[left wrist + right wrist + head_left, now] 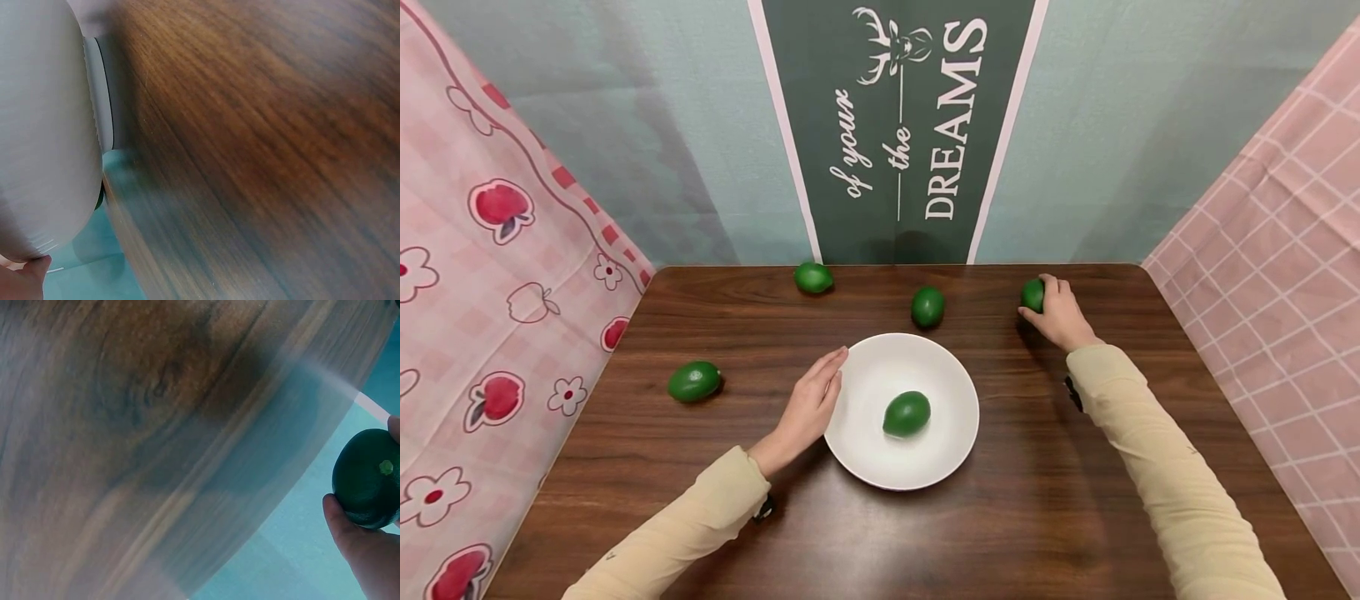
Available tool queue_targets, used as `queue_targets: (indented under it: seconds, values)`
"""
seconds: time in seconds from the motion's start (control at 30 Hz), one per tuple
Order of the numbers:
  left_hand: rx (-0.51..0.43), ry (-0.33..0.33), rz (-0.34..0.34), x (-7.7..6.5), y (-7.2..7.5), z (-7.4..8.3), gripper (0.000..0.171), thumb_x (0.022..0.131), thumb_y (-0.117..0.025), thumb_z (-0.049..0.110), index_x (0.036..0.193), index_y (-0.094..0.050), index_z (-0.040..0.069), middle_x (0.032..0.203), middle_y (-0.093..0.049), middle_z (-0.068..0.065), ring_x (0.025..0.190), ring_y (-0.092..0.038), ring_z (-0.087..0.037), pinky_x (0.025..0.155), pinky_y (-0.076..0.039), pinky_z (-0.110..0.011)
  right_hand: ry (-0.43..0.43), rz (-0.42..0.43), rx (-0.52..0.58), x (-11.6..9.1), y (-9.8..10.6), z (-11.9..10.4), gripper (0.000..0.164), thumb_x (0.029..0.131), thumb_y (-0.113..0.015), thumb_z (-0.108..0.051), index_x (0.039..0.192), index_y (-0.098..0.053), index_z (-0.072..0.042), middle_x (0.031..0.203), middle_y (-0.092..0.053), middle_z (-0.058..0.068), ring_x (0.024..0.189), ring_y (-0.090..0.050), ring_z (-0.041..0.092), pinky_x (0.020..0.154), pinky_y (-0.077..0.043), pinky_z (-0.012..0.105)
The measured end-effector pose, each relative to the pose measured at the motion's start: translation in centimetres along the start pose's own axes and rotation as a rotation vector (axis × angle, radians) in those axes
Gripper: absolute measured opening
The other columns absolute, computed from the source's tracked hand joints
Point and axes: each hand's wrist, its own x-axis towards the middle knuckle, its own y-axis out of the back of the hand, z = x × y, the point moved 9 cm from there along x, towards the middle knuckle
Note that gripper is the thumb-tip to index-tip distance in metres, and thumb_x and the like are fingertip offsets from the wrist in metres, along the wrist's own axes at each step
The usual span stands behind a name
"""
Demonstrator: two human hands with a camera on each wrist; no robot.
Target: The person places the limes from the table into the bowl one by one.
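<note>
My right hand grips a green lime near the back right of the table. In the right wrist view the thumb and a fingertip lie against opposite sides of this lime, its stem end showing. My left hand rests against the left rim of a white bowl, fingers fairly straight. One lime lies inside the bowl. The left wrist view catches the bowl's side up close, with part of the left hand touching it at the lower left.
Other limes lie on the dark wooden table: one lime behind the bowl, another lime at the back edge, and a third lime to the left. Cloth hangings stand behind and at both sides.
</note>
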Motion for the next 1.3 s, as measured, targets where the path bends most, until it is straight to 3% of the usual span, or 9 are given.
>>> queue_targets:
  seconds: [0.53, 1.3]
  values:
    - [0.000, -0.008, 0.001, 0.0, 0.0, 0.1, 0.033, 0.093, -0.044, 0.003, 0.125, -0.053, -0.003, 0.128, -0.052, -0.016, 0.120, -0.048, -0.024, 0.100, -0.038, -0.033, 0.078, 0.046, 0.000, -0.6, 1.3, -1.3, 0.068, 0.087, -0.060, -0.018, 0.135, -0.021, 0.011, 0.123, -0.028, 0.040, 0.106, -0.037, 0.051, 0.085, -0.036, 0.062]
    - [0.014, -0.009, -0.002, 0.0, 0.0, 0.2, 0.033, 0.094, -0.044, 0.004, 0.125, -0.053, -0.003, 0.130, -0.051, -0.012, 0.120, -0.047, -0.023, 0.101, -0.037, -0.032, 0.178, -0.005, -0.063, -1.9, 1.5, -3.7, 0.068, 0.087, -0.060, -0.018, 0.135, -0.022, 0.010, 0.124, -0.029, 0.037, 0.107, -0.038, 0.048, 0.085, -0.037, 0.060]
